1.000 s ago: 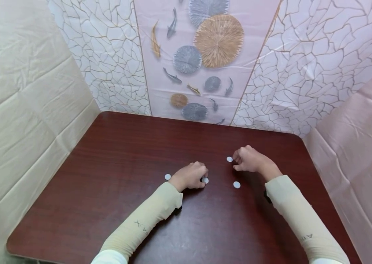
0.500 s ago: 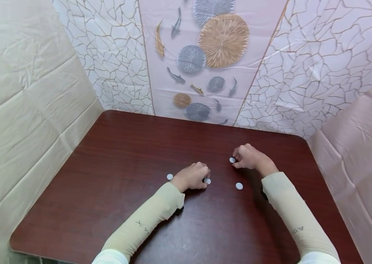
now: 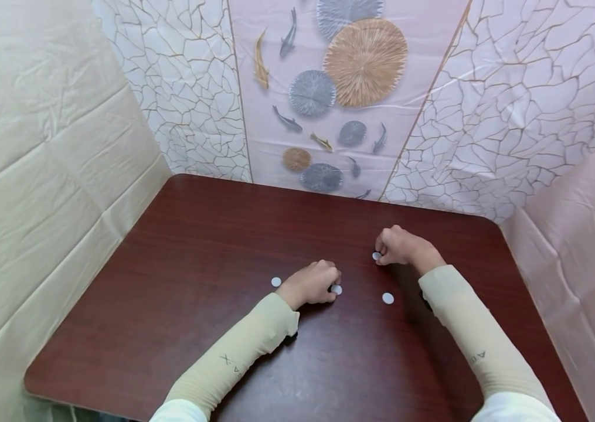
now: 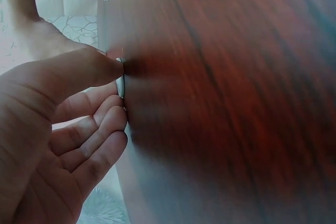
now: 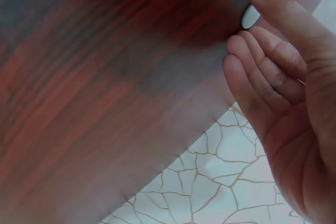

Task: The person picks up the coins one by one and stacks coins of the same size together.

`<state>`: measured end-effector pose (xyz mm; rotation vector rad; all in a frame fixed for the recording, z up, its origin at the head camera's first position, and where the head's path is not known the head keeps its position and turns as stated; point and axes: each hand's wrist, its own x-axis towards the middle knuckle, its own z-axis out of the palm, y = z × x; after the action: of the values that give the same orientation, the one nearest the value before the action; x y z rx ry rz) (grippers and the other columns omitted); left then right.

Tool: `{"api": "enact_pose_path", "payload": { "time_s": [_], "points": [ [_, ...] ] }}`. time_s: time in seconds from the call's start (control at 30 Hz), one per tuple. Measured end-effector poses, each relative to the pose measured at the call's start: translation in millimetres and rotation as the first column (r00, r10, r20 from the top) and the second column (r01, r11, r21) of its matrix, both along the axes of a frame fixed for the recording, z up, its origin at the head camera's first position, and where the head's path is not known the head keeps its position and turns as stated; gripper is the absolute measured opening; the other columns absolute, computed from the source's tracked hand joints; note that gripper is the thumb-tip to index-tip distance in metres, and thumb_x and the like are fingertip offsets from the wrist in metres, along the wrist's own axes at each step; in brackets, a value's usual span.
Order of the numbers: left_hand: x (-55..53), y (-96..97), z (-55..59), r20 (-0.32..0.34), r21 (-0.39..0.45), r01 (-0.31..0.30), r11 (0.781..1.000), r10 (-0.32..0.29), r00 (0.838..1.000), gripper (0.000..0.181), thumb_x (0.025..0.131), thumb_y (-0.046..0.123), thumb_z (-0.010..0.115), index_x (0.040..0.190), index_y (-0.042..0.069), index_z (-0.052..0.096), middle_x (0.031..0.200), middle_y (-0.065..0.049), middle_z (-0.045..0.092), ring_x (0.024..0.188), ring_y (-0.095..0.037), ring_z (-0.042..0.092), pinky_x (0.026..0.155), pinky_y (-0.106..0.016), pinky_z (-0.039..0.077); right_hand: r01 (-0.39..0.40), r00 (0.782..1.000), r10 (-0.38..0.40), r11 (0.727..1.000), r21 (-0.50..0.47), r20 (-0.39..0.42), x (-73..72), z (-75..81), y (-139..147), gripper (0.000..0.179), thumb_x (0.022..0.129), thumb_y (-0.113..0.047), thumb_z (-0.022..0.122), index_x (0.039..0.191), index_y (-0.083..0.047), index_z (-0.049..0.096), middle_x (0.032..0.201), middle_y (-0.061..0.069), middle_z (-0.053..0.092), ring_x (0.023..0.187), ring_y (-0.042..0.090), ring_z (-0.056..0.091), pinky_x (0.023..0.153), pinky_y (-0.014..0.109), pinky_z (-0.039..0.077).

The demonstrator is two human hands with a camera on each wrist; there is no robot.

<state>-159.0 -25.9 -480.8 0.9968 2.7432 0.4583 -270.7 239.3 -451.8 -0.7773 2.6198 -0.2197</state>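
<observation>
Small flat white discs lie on the dark red-brown table. My left hand [image 3: 312, 283] is low over the table's middle, its thumb and fingers about the edges of one white disc [image 3: 336, 289]. In the left wrist view that disc [image 4: 121, 80] shows between thumb tip and fingertips, flat against the wood. Farther back on the right, my right hand [image 3: 401, 245] pinches a second white disc [image 3: 377, 256] by its edges. The right wrist view has this disc [image 5: 250, 17] between the thumb and the curled fingers, partly hidden by the thumb.
Another white disc [image 3: 276, 282] lies just left of the left wrist, and one more disc [image 3: 388, 298] lies between the hands, nearer the front. The table [image 3: 197, 234] has rounded corners. A patterned cloth backdrop [image 3: 191, 105] rises behind it, with plain cloth at both sides.
My right hand has closed in on the far right disc, which now sits between thumb and fingers. The left hand stays at its disc. The whole view has shifted slightly.
</observation>
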Motion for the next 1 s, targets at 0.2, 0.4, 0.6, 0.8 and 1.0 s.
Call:
{"api": "enact_pose_path", "payload": {
  "time_s": [0.2,0.4,0.6,0.8,1.0],
  "points": [
    [2.4,2.7,-0.9,-0.009,-0.002,0.003,1.0,-0.003,1.0,0.003,0.094,0.015,0.074,0.096,0.013,0.075,0.101,0.0,0.067,0.084,-0.012,0.058,0.072,-0.021,0.046,-0.031,0.999,0.031,1.0,0.0,0.017,-1.4,2.0,1,0.018,0.089,-0.016,0.085,0.099,-0.002,0.081,0.096,0.01,0.08,0.091,0.02,0.077,0.078,0.035,0.063],
    [2.6,3.2,-2.2,-0.027,0.008,0.006,1.0,-0.005,1.0,0.005,0.094,0.015,0.076,0.091,0.014,0.072,0.097,0.0,0.066,0.083,-0.011,0.057,0.071,-0.021,0.046,-0.081,0.997,0.081,0.997,0.008,0.007,-3.8,3.9,-2,0.013,0.09,-0.014,0.083,0.078,-0.009,0.081,0.073,0.001,0.076,0.063,0.009,0.061,0.06,0.026,0.051],
    [1.6,3.0,-3.5,-0.041,0.02,0.003,1.0,-0.002,0.999,0.008,0.094,0.015,0.076,0.088,0.015,0.071,0.093,0.0,0.064,0.081,-0.012,0.056,0.07,-0.021,0.045,-0.086,0.996,0.086,0.995,0.055,0.006,-8.1,5.9,-5,0.015,0.091,-0.015,0.083,0.076,-0.014,0.082,0.074,-0.002,0.074,0.061,0.008,0.056,0.059,0.025,0.046],
    [0.7,2.6,-5.5,-0.061,0.017,0.0,1.0,0.001,0.998,0.006,0.091,0.015,0.077,0.09,0.015,0.071,0.093,0.001,0.065,0.082,-0.012,0.058,0.073,-0.022,0.048,-0.085,0.996,0.085,0.995,0.057,-0.009,-10.2,6.8,-6,0.012,0.092,-0.016,0.082,0.08,-0.015,0.084,0.083,-0.001,0.078,0.069,0.01,0.063,0.062,0.028,0.052],
    [0.4,1.4,-5.2,-0.059,0.016,-0.01,1.0,0.011,0.998,0.005,0.091,0.015,0.077,0.091,0.014,0.072,0.093,0.0,0.065,0.082,-0.012,0.058,0.073,-0.023,0.048,-0.074,0.996,0.077,0.996,0.043,-0.054,-12.7,1.0,-7,0.009,0.085,-0.016,0.083,0.076,-0.015,0.081,0.079,-0.002,0.075,0.069,0.013,0.063,0.062,0.028,0.052]
  ]
}}
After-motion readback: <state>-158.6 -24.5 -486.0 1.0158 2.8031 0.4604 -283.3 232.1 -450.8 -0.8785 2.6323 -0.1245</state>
